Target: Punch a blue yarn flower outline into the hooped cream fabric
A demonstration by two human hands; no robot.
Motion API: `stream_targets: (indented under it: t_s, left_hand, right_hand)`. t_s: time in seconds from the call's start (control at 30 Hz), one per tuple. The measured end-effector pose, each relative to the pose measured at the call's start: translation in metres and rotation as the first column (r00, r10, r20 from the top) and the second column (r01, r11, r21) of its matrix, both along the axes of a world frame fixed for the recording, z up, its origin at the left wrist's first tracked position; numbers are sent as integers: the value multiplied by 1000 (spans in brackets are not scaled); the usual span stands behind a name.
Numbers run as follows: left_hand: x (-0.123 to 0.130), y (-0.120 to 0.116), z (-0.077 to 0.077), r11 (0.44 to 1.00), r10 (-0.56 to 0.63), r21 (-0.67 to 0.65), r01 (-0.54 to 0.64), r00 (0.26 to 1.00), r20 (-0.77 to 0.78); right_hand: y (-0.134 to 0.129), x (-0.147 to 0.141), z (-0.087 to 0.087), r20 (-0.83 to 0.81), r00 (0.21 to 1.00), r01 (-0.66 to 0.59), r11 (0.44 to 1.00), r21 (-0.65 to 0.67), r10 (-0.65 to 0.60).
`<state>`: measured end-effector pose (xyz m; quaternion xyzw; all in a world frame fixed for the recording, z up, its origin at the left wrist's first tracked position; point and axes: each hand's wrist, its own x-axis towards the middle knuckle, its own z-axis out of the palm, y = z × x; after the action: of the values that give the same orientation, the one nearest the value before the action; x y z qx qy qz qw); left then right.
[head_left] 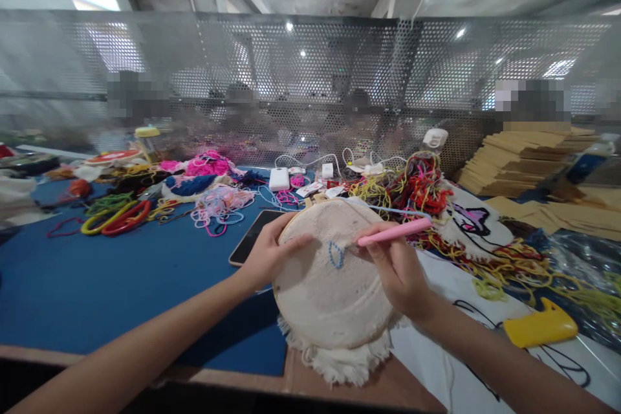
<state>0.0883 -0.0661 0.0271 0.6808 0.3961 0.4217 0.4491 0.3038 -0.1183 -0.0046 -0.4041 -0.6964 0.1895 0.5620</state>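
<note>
My left hand (pixel 276 246) grips the upper left rim of a round embroidery hoop (pixel 310 304), its thumb lying on the cloth. Cream fabric is stretched in the hoop, with a frayed edge (pixel 339 362) hanging below. A small leaf-shaped outline of blue stitches (pixel 336 255) shows near the middle. In my right hand (pixel 395 265) is a pink punch needle (pixel 398 231), closed in the fingers and tilted, its tip end close to the cloth right of the stitches. Whether the tip pierces the fabric cannot be seen. Light blue yarn (pixel 398 211) runs from the tool's back end.
A phone (pixel 252 236) lies behind my left hand on the blue table (pixel 145 291). Red-handled scissors (pixel 127 218) and yarn heaps (pixel 213 165) lie left. Tangled yarn (pixel 427 187), a yellow tool (pixel 541 325) and stacked brown envelopes (pixel 514 158) are right. Behind stands a perforated screen (pixel 301 65).
</note>
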Motion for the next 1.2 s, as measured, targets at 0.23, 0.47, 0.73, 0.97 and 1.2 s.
stream_targets:
  t_s: [0.23, 0.47, 0.73, 0.97, 1.2]
  left_hand:
    - [0, -1, 0, 999, -20, -39, 22, 999, 39]
    - [1, -2, 1, 997, -35, -67, 40, 997, 76]
    - [0, -1, 0, 999, -26, -33, 27, 999, 44]
    - [1, -2, -2, 998, -43, -50, 47, 997, 63]
    - [2, 1, -5, 998, -13, -61, 16, 999, 53]
  right_hand:
    - [-1, -1, 2, -111, 993, -42, 999, -11, 40]
    - [1, -2, 1, -127, 992, -23, 999, -32, 19]
    - [1, -2, 7, 196, 976, 72, 991, 109, -92]
    - [3, -7, 8, 428, 886, 100, 975, 197, -177]
    - [1, -4, 7, 259, 951, 137, 981, 135, -168]
